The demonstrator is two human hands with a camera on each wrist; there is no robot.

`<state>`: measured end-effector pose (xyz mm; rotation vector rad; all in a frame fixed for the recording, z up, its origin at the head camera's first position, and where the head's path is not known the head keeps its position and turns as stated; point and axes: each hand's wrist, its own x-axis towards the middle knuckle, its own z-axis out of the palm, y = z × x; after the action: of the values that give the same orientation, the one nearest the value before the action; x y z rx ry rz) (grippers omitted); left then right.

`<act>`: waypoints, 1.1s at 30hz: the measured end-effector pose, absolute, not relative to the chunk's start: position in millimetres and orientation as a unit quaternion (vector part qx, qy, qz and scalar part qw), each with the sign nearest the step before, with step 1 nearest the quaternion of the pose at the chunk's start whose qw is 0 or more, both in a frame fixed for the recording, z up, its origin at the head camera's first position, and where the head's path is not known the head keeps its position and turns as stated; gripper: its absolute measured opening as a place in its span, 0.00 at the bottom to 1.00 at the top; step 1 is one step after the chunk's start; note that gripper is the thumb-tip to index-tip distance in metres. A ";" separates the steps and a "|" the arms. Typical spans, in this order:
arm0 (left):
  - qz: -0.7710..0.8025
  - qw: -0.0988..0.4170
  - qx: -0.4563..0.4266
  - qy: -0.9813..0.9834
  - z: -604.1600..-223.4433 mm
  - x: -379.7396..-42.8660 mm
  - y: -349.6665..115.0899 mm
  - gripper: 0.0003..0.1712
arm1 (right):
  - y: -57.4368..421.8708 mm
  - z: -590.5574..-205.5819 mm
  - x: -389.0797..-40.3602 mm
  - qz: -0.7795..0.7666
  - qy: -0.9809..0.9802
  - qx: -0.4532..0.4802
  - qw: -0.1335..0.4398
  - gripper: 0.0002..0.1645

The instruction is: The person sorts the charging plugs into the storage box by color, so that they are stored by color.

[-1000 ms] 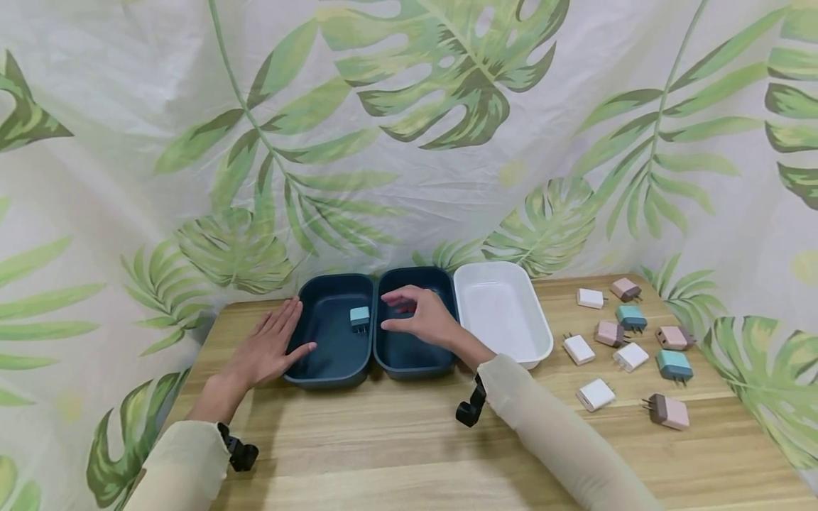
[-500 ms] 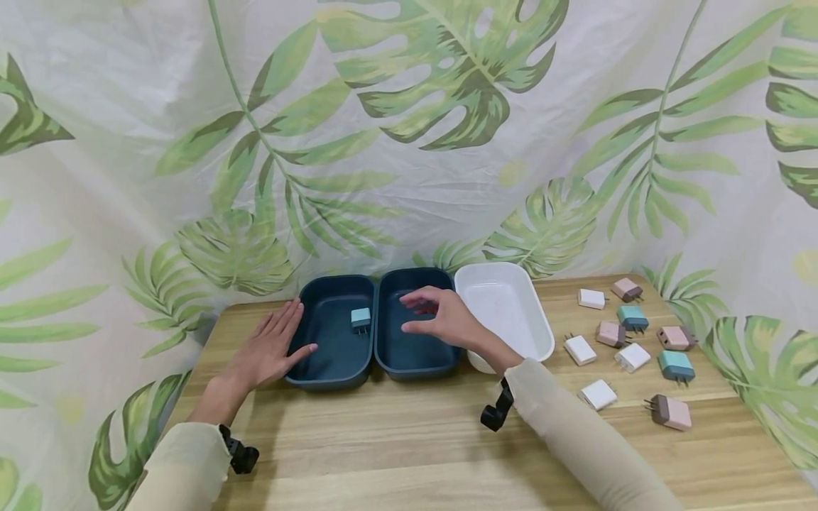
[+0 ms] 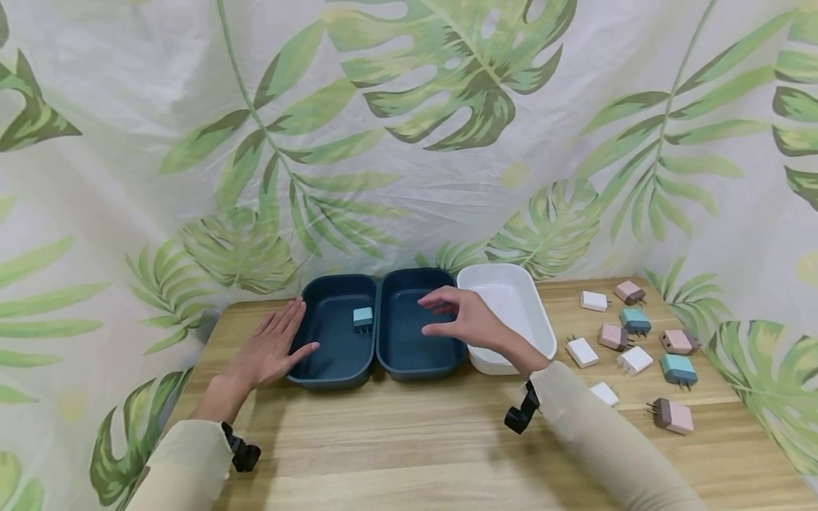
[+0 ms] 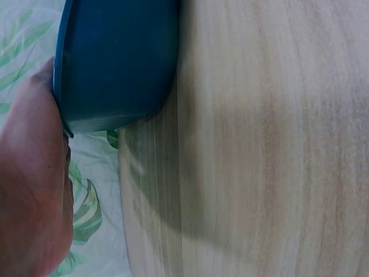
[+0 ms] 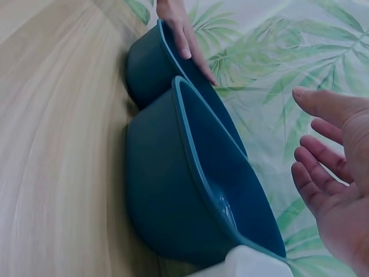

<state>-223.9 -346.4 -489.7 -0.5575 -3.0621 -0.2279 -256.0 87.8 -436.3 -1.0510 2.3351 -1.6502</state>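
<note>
My left hand (image 3: 271, 348) lies along the left rim of the left dark blue bin (image 3: 332, 372), fingers straight and thumb over its front corner. In that bin sits one teal charger plug (image 3: 362, 319), prongs toward me. My right hand (image 3: 469, 319) hovers above the border between the middle dark blue bin (image 3: 409, 348) and the white bin (image 3: 501, 301). Its fingers are loosely bent and hold nothing, as the right wrist view also shows, with the palm and fingers (image 5: 323, 167) beside the bin's mouth.
Several charger plugs lie loose on the wooden table (image 3: 383, 440) at the right: white ones (image 3: 582, 352), pink-and-brown ones (image 3: 673, 416) and teal ones (image 3: 679, 370). My right sleeve (image 3: 607, 426) partly covers a white plug (image 3: 604, 393). A leaf-patterned cloth (image 3: 396, 142) hangs behind the bins.
My right hand has moved right, from over the middle bin toward the white bin, its fingers holding nothing throughout. The left hand stays at the left bin's rim.
</note>
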 end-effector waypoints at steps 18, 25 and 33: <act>-0.069 0.011 -0.179 -0.981 -489.5 -225.7 -346.5 0.55 | 132.0 -438.6 -259.3 -0.522 0.773 -0.359 0.043 0.26; -0.068 0.002 -0.176 -0.982 -494.4 -226.2 -346.4 0.55 | 151.0 -441.5 -262.1 -0.511 0.781 -0.356 0.040 0.26; -0.073 0.009 -0.174 -0.982 -492.7 -225.1 -345.9 0.55 | 173.4 -444.9 -266.7 -0.502 0.790 -0.352 0.034 0.27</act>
<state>-225.1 -345.9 -492.7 -0.5419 -3.0673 -0.2274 -266.7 173.4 -444.9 -1.0819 2.4286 -1.5424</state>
